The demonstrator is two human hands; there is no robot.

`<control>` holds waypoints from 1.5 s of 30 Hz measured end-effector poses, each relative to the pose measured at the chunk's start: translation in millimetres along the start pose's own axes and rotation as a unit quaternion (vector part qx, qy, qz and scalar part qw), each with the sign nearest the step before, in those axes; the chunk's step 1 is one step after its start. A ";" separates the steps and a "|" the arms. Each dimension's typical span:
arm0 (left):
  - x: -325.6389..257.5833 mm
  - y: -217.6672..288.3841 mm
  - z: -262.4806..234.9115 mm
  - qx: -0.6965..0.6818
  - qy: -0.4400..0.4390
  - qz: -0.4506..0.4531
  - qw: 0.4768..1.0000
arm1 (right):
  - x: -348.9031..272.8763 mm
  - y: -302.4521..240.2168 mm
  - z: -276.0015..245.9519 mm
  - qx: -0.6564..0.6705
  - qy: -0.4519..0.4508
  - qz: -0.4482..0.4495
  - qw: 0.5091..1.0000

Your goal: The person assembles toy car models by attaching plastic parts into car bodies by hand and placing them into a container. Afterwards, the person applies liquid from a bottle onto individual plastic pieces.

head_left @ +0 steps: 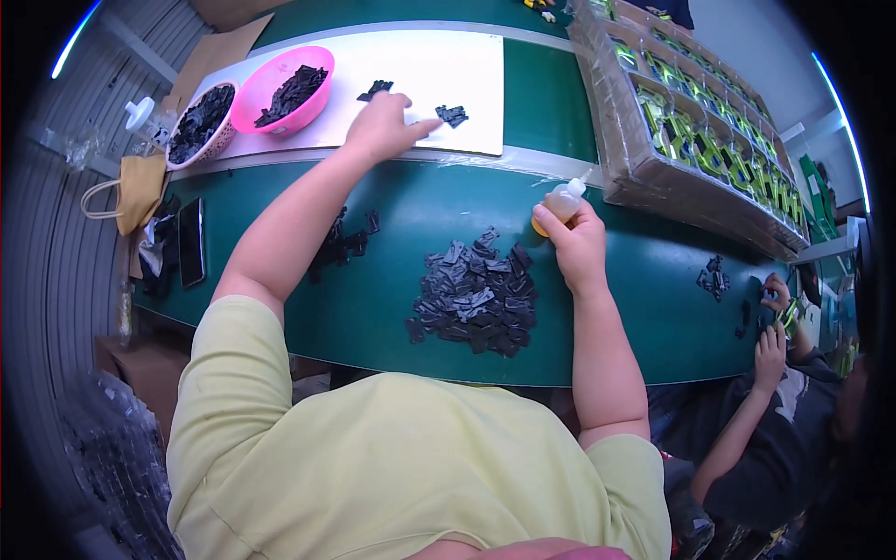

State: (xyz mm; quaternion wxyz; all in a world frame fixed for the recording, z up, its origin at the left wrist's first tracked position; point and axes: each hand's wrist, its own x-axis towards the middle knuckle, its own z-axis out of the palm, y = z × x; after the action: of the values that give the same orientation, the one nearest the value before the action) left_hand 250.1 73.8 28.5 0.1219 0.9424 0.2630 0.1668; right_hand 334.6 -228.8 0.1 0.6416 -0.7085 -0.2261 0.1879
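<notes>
My left hand (381, 129) is stretched out over a white board, its thumb spread from the fingers and nothing visibly held. The fingertips are at a small cluster of black plastic pieces (375, 90); whether they touch it I cannot tell. A second small cluster of black pieces (452, 116) lies just right of the thumb. In my right hand (581, 250) is a small clear squeeze bottle (564, 200) with a white tip and amber liquid, held tilted above the green table. Left of that hand spreads a big pile of flat black pieces (474, 294).
On the board (411, 56), a pink bowl (319, 101) and a pale perforated basket (217, 145) hold black pieces. A phone (191, 243) lies at left. A carton (644, 177) of green-and-black items stands at right. Nearby, a co-worker's hands (771, 350) handle a green item.
</notes>
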 end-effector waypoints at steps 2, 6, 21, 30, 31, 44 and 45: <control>3.6 12.4 6.8 0.000 -0.060 -0.025 0.998 | 2.7 0.3 -0.8 -0.004 0.002 -0.001 1.000; 24.7 40.3 13.2 -0.009 -0.136 -0.044 0.990 | -1.1 -0.4 -5.1 0.020 0.008 0.007 1.000; 11.5 10.2 18.4 -0.284 0.126 0.002 0.950 | 7.8 10.6 -10.7 0.058 0.033 -0.025 0.997; -91.3 89.0 -1.4 -0.156 -0.233 0.077 0.957 | 4.4 5.1 -9.7 0.135 0.029 -0.057 0.989; -94.2 99.0 -0.4 -0.104 -0.244 0.050 0.963 | 1.6 5.8 -9.9 0.123 0.028 -0.052 0.991; -116.9 81.9 -3.0 -0.457 -0.186 -0.109 0.863 | -17.8 -28.9 -5.1 0.199 -0.011 -0.021 0.980; -125.4 80.3 -10.7 -0.545 -0.183 -0.146 0.805 | -14.9 -32.6 -7.4 0.270 -0.036 0.015 0.962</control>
State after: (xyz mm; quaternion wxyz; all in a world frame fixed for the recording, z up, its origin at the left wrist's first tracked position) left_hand 181.5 -58.7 32.5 0.6839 0.6849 0.2360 0.0872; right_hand 323.8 -240.8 33.0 0.7975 -0.5048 -0.1794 0.2774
